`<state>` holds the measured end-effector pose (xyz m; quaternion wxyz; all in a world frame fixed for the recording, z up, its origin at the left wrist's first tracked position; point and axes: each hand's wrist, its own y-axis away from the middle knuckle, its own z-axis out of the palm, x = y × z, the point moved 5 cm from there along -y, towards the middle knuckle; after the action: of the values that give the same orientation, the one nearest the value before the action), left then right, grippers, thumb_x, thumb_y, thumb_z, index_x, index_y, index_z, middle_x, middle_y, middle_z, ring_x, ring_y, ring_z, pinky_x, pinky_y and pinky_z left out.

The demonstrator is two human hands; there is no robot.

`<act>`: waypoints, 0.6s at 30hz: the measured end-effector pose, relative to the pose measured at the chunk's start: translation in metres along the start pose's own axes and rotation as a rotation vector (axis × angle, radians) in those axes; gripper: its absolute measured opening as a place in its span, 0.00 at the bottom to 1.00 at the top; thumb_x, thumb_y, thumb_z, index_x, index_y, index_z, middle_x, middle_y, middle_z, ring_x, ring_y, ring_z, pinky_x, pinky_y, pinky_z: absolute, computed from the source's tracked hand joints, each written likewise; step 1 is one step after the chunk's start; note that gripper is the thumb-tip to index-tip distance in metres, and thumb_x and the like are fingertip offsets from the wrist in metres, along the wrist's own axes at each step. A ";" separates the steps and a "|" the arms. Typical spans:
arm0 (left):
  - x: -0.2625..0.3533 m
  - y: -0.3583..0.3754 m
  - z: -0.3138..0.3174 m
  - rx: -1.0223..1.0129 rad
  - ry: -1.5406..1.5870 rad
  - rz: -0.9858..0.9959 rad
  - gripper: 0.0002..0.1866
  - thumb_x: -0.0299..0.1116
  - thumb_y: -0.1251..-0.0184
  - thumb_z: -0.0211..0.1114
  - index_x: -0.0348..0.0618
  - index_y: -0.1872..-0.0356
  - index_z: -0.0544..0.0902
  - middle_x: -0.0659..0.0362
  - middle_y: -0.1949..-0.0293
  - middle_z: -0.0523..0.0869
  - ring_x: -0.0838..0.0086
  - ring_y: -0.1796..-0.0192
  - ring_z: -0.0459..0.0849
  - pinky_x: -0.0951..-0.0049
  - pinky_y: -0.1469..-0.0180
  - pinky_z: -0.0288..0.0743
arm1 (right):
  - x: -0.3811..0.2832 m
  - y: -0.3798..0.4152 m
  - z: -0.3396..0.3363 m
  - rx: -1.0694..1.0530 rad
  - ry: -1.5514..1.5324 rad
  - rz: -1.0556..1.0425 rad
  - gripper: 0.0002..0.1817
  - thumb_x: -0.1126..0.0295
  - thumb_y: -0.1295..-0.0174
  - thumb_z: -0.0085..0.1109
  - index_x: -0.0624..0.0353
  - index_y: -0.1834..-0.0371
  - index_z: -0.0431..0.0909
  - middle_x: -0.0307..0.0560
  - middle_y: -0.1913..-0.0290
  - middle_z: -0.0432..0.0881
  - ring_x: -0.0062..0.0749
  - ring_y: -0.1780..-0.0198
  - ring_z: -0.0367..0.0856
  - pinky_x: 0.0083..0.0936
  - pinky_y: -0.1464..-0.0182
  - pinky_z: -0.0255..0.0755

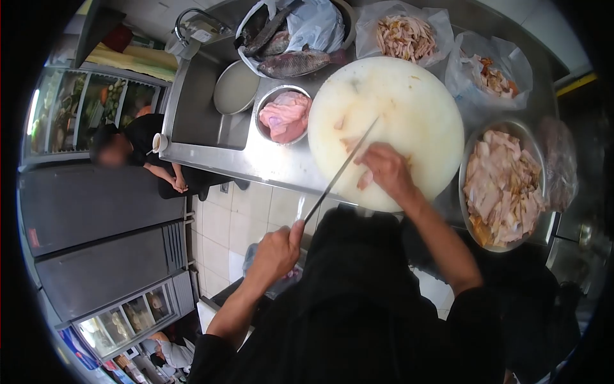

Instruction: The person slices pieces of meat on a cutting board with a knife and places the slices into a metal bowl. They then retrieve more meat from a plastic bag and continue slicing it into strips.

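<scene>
My left hand [276, 251] is wrapped around the handle of a long knife [342, 169]. The blade reaches up and to the right across a round white cutting board [422, 96], its tip near the middle. Beside the blade, my right hand [385, 168] is on the board with its fingers curled down onto meat; the fingertips are partly hidden. A small piece of meat [365, 180] shows just below those fingers. Another meat scrap [350, 143] lies at the blade's far side, and smaller bits are scattered nearby.
Right of the board stands an oval tray [472, 221] of sliced meat. Plastic bags [441, 25] [521, 70] of cut strips lie behind. A bowl of pink meat [286, 116], fish [294, 64] and a sink [192, 118] are leftward. A seated person [144, 144] is beyond the counter.
</scene>
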<state>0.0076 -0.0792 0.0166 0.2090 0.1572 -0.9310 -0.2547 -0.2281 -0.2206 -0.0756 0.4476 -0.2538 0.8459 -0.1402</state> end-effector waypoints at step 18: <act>0.000 -0.008 0.005 0.024 0.043 -0.008 0.40 0.60 0.16 0.43 0.28 0.68 0.85 0.28 0.68 0.84 0.30 0.56 0.83 0.42 0.51 0.76 | -0.005 0.001 -0.029 -0.052 0.002 0.040 0.10 0.79 0.47 0.67 0.58 0.61 0.88 0.50 0.56 0.86 0.44 0.51 0.84 0.38 0.48 0.80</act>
<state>0.0067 -0.0830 0.0083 0.2262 0.1688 -0.9287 -0.2408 -0.2499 -0.2168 -0.0561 0.4428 -0.2482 0.8546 -0.1092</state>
